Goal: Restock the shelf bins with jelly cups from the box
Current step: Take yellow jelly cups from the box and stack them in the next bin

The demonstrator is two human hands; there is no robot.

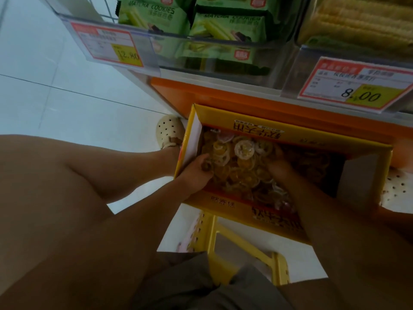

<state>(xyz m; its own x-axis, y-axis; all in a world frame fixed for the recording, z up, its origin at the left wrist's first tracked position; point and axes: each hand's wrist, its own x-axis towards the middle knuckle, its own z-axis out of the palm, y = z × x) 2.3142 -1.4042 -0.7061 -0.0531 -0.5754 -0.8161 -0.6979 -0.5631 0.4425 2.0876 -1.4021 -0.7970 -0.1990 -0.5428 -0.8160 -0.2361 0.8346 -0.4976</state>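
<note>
The yellow box (277, 217), printed with Chinese characters, is sitting open in the centre of the frame, and the jelly cups (243, 162) are lying heaped inside it. The left hand (195, 175) is reaching in at the box's left wall, its fingers (204, 158) curling round a few cups. The right hand (280, 167) is digging into the pile; whether its fingers are wide or closed I cannot tell. Across the top, a clear shelf bin (279, 61) is holding green packs (154, 16) reading "MATCHA COOKIES", with price tags showing 12.80 (109, 44) and 8.00 (355, 85)
</note>
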